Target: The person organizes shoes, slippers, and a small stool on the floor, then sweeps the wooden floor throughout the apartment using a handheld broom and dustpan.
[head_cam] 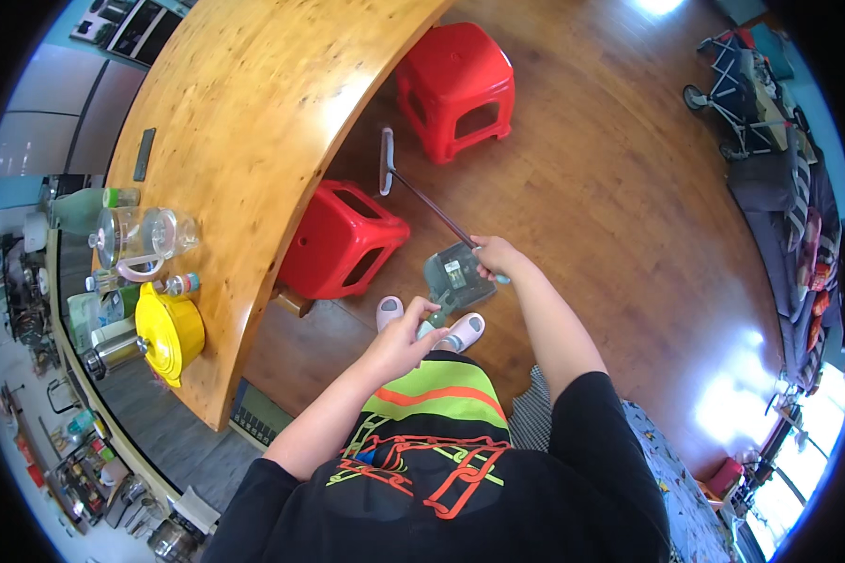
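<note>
My right hand (496, 258) is closed around the dark handle of a long-handled broom or floor squeegee (433, 205). Its narrow, light-edged head (386, 162) reaches the wooden floor between two red plastic stools. My left hand (403, 339), thumb and fingers curled, holds the pale end of a dustpan's handle (429, 327). The translucent grey-green dustpan (465, 278) lies low in front of my feet, below my right hand, and bears a small label. Pale pink slippers (467, 331) are on my feet, one on each side of the dustpan handle.
A red stool (348, 239) stands partly under the wooden table (253, 105); another red stool (458, 84) stands farther ahead. Bottles, a glass jug (130, 236) and a yellow lidded pot (172, 334) are on the table. A sofa (764, 211) and folded stroller (739, 98) line the right.
</note>
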`<action>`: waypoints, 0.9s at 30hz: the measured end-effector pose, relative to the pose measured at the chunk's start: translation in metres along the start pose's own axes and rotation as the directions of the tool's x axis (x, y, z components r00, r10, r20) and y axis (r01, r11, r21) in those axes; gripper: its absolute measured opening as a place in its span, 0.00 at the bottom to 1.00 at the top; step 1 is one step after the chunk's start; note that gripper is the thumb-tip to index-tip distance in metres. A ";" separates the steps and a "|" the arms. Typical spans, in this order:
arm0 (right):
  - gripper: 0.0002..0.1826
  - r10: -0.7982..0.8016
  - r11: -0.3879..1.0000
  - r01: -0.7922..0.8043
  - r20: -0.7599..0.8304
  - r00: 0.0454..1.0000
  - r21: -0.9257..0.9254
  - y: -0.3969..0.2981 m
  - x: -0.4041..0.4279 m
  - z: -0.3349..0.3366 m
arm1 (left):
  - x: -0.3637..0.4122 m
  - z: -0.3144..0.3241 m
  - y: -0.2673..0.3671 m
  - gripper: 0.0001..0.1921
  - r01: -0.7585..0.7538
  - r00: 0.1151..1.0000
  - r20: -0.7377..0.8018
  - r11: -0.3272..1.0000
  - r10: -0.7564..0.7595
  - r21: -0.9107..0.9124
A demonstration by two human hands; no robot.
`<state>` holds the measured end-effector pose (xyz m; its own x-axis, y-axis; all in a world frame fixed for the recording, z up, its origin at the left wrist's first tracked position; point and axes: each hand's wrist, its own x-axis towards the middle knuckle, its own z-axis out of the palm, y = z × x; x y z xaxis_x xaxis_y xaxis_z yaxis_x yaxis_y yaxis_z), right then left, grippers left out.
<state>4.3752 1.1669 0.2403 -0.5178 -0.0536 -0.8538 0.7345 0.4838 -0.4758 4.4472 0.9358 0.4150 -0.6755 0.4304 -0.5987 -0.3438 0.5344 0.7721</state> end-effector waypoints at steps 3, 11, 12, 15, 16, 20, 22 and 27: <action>0.23 0.104 0.973 -0.112 -0.050 0.993 -0.203 0.000 0.013 0.005 | 0.001 -0.003 0.017 0.21 0.102 0.983 0.148 0.994 -0.107 0.043; 0.22 0.049 0.918 -0.148 -0.266 0.963 -0.367 0.098 -0.040 -0.043 | -0.008 -0.023 0.030 0.22 -0.214 0.955 0.255 0.949 0.153 0.232; 0.22 0.087 0.916 -0.191 -0.288 0.954 -0.354 0.113 -0.055 -0.057 | -0.006 -0.024 0.037 0.22 -0.127 0.962 0.270 0.951 0.048 0.282; 0.21 0.153 0.893 -0.279 -0.343 0.927 -0.354 0.159 -0.103 -0.092 | -0.003 -0.012 0.034 0.21 -0.166 0.980 0.155 0.942 0.125 0.292; 0.20 0.179 0.886 -0.311 -0.366 0.913 -0.343 0.171 -0.118 -0.101 | -0.002 -0.009 0.036 0.20 -0.148 0.984 0.141 0.948 0.112 0.281; 0.20 0.177 0.847 -0.387 -0.493 0.852 -0.364 0.204 -0.171 -0.124 | 0.007 0.008 0.030 0.20 -0.303 0.953 0.085 0.900 0.291 0.312; 0.20 0.203 0.882 -0.390 -0.532 0.822 -0.265 0.190 -0.203 -0.142 | 0.008 0.011 0.048 0.20 -0.194 0.977 0.140 0.944 0.161 0.268; 0.20 0.119 0.930 -0.304 -0.611 0.782 -0.208 0.167 -0.221 -0.172 | 0.029 0.024 0.067 0.20 -0.293 0.956 0.102 0.918 0.275 0.268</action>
<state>4.5363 1.4100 0.3860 -0.5856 0.5499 -0.5956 0.7492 0.6477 -0.1386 4.4205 1.0017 0.4441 -0.6739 0.6326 -0.3816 0.0573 0.5597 0.8267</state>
